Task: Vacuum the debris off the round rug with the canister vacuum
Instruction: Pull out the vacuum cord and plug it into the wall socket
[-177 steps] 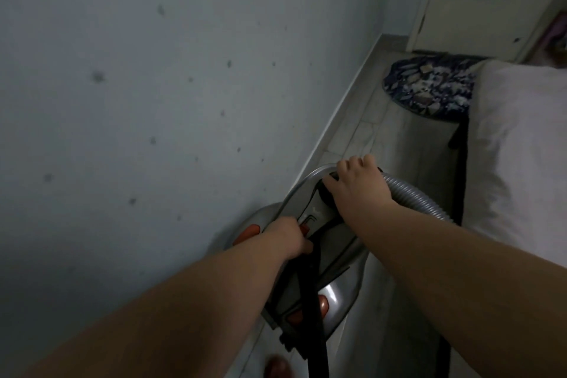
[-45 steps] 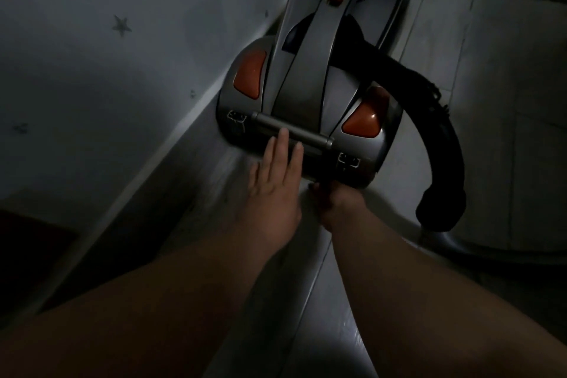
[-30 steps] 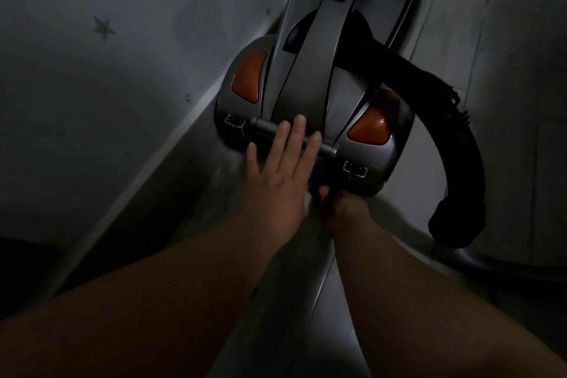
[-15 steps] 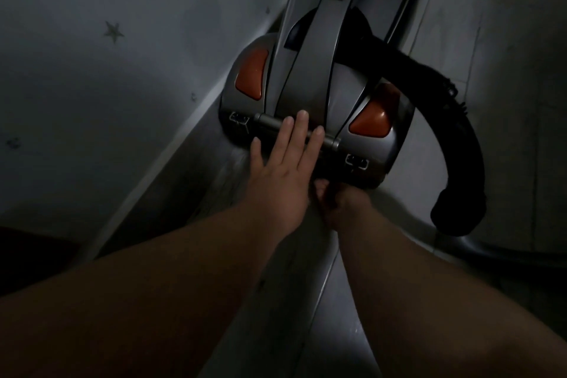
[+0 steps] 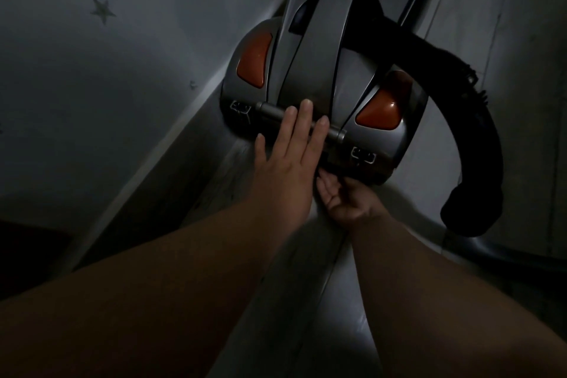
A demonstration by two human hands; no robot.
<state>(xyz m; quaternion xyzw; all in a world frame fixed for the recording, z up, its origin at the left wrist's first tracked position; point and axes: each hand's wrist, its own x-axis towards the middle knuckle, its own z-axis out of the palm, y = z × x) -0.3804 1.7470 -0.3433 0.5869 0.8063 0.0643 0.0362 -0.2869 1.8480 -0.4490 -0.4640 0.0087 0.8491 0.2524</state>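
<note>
— Dim room; what fills most of it?
— On the left a pale grey wall with a white skirting board along its foot. To the right is a light grey tiled floor.
— Where is the machine?
— It is a silver-grey canister vacuum with a long arched handle, and it lies on the floor. Its left side is close against the skirting board and its rear end is toward the camera. Its thick black hose leaves the right side of the body and curves round to an end near the lower right.
— And the hands?
— Both bare forearms reach in from below. The left hand lies flat on the vacuum's rear. Its grip is spread, fingers straight, with the tips across the dark grey round bar at the back edge. The right hand sits just beside it, palm turned up, at the underside of the rear edge. Its fingers are hidden beneath the body, so I cannot tell whether that grip holds anything.
— Anything smaller?
— One glossy orange panel sits left of the handle and another right of it. On the wall is a small grey star sticker.
</note>
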